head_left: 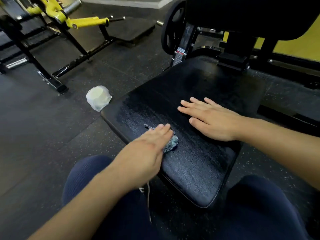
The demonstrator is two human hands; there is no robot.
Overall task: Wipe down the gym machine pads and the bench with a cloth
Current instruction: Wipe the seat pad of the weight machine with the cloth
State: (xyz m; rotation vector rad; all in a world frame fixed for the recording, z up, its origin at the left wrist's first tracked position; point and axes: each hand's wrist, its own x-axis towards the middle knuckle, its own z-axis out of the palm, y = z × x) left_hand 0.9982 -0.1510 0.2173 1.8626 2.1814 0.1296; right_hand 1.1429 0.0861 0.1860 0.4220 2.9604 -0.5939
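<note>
While your left hand point(152, 144) lies flat on the cloth point(171, 142), its fingers point(162, 128) are straight and together, pressing rather than gripping; the blue-grey cloth is bunched under the palm, showing only at the fingertip side, on the near-left part of the bench point(199, 170). Note the key relation: the pad's long axis runs from your knees away and to the right, toward the machine frame, so most unwiped surface lies ahead and right of the cloth. Left hand is the nearer one to the cloth; judged next stroke is a push outward along that axis. Right hand point(211, 120) rests palm down on the pad beyond and right of the cloth, fingers spread and straight, holding nothing, apparently bracing. Streaky sheen marks the near pad area. Farther left, a white wrapped object point(98, 97) sits on the floor just beside the bench corner. Far: sticker point(181, 50) on the upright, text too small to read; weight plate point(173, 26) lettering illegible.
</note>
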